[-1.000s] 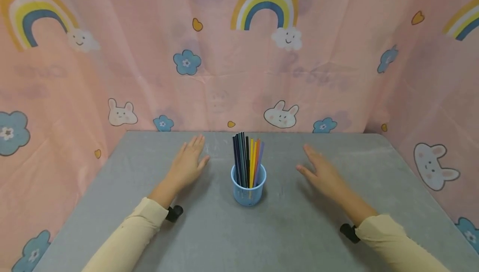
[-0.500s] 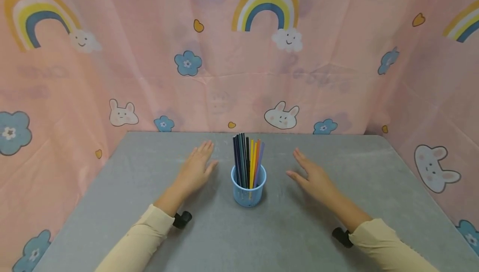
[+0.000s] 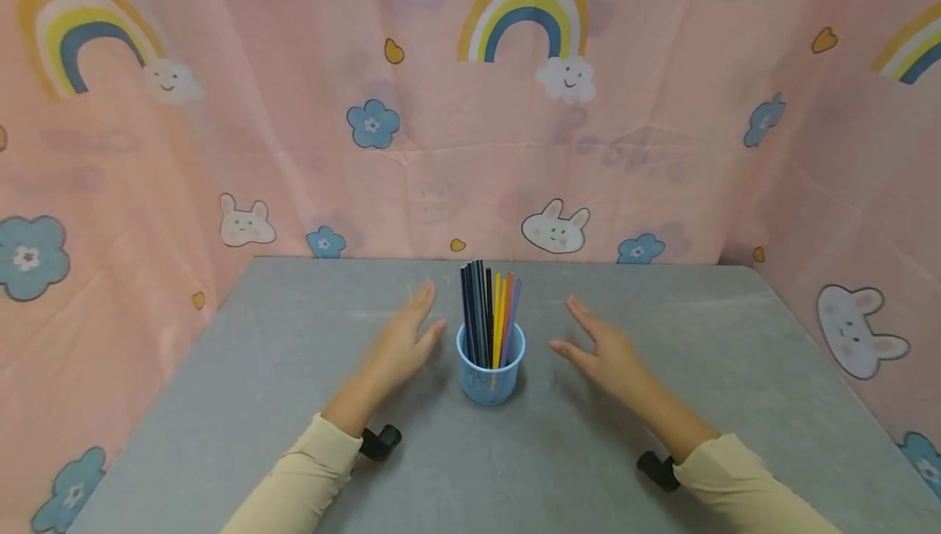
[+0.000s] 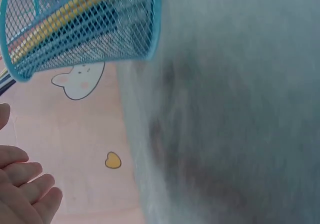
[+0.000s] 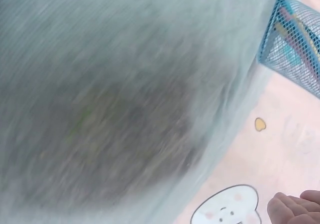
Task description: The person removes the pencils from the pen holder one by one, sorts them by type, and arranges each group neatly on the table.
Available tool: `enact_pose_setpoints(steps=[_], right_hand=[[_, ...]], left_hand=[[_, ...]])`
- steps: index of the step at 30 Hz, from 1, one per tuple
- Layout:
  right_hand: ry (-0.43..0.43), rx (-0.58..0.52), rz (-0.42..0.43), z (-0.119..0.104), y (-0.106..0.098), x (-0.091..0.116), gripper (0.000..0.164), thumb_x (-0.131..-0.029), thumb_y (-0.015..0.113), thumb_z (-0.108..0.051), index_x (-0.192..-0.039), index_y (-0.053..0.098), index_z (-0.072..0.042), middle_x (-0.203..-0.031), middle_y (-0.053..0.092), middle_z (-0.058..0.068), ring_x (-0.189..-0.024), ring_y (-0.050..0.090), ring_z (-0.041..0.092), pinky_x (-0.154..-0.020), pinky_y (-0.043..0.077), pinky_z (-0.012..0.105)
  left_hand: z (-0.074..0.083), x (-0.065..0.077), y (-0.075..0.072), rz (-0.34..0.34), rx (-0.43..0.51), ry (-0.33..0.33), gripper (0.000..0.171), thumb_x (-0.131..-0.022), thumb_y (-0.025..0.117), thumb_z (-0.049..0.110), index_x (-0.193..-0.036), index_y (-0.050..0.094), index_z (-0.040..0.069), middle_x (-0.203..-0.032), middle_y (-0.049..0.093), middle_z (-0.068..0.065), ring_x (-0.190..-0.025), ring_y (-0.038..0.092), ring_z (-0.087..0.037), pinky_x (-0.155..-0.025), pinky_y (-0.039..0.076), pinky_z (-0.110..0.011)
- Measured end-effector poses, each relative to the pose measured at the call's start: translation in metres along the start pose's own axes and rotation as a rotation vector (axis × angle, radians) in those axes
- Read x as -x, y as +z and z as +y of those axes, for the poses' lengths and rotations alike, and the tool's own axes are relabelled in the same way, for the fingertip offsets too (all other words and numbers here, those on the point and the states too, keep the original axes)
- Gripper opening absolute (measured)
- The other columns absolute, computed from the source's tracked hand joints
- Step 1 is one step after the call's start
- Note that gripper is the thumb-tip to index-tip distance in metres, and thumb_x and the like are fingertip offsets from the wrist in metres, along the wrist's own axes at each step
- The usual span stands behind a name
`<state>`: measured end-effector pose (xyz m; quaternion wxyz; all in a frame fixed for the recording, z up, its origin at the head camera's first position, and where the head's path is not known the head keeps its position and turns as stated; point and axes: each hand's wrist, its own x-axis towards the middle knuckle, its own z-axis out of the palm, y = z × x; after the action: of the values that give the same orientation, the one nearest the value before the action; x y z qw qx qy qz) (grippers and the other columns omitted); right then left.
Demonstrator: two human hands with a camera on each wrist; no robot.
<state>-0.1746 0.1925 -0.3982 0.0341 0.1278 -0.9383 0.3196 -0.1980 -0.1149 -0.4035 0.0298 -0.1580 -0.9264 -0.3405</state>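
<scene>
In the head view a light blue mesh pencil cup [image 3: 488, 387] stands upright on the grey table [image 3: 470, 477]. Slim pencil-like sticks [image 3: 479, 313] fill it, several dark ones on the left and yellow, orange and purple ones on the right. To its left is my left hand [image 3: 397, 348], fingers extended and thumb apart. My right hand [image 3: 607, 356] is on the other side, farther from the cup, also with fingers extended. Neither hand touches the cup. Both wrist views catch the cup's mesh wall [image 4: 95, 38] and only part of each hand.
A pink cloth [image 3: 470, 166] printed with rainbows, rabbits and flowers hangs behind the table and along its sides. A small black device [image 3: 381, 442] sits at my left wrist, and another black device [image 3: 657, 471] at my right.
Both hands have moved inward toward the cup, the left one to the right and the right one to the left. The cup and its sticks have stayed in place.
</scene>
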Motion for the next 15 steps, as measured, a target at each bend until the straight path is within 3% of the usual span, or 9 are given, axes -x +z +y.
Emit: enact_pose_setpoints(steps=[7,10,15], right_hand=[[0.055,-0.204,0.006,-0.007,0.007,-0.002,0.072,-0.096,0.066,-0.034,-0.151,0.037,0.001,-0.155,0.040,0.021,-0.142,0.042,0.037,-0.111,0.040,0.048],[0.096,-0.276,0.023,-0.011,0.009,-0.005,0.067,-0.096,0.065,-0.035,-0.149,0.041,0.000,-0.152,0.046,0.020,-0.139,0.047,0.035,-0.111,0.041,0.047],[0.115,-0.300,0.027,-0.012,0.013,-0.006,0.061,-0.096,0.066,-0.034,-0.145,0.048,-0.002,-0.148,0.051,0.018,-0.135,0.052,0.035,-0.108,0.046,0.047]], left_hand=[[0.006,0.004,0.011,0.024,0.231,-0.060,0.054,-0.105,0.050,0.030,-0.151,0.039,0.006,-0.153,0.045,-0.013,-0.137,0.049,-0.033,-0.111,0.044,-0.047],[0.007,0.005,0.017,0.019,0.284,-0.074,0.050,-0.105,0.050,0.029,-0.149,0.043,0.007,-0.152,0.047,-0.012,-0.139,0.048,-0.030,-0.111,0.044,-0.047],[0.010,0.008,0.024,0.022,0.339,-0.090,0.050,-0.105,0.050,0.030,-0.148,0.045,0.007,-0.150,0.050,-0.011,-0.139,0.048,-0.030,-0.112,0.043,-0.048]])
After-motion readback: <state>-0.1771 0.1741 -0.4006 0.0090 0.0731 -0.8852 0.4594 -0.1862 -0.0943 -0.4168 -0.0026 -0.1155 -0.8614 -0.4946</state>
